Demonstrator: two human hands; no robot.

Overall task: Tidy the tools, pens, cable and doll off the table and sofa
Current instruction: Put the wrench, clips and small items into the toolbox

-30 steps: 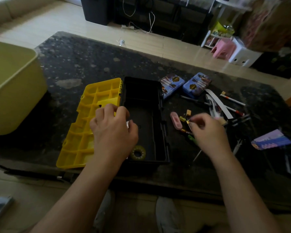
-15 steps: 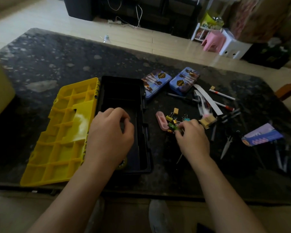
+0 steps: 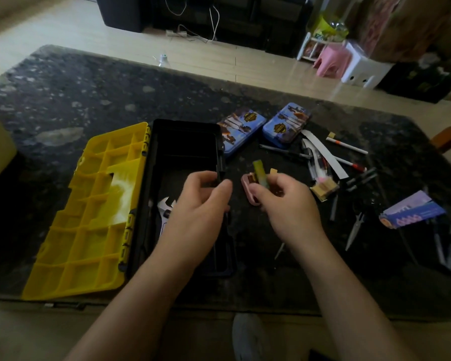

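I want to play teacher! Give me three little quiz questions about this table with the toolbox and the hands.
1. True or false: the black toolbox has its yellow lid shut.
2. What colour is the stick-shaped thing pinched in the right hand? A red, B yellow-green, C blue.
3. Fill the gap: ___ blue tins lie on the table to the right of the toolbox.
Key: 1 false, the lid lies open to the left. 2 B. 3 two.
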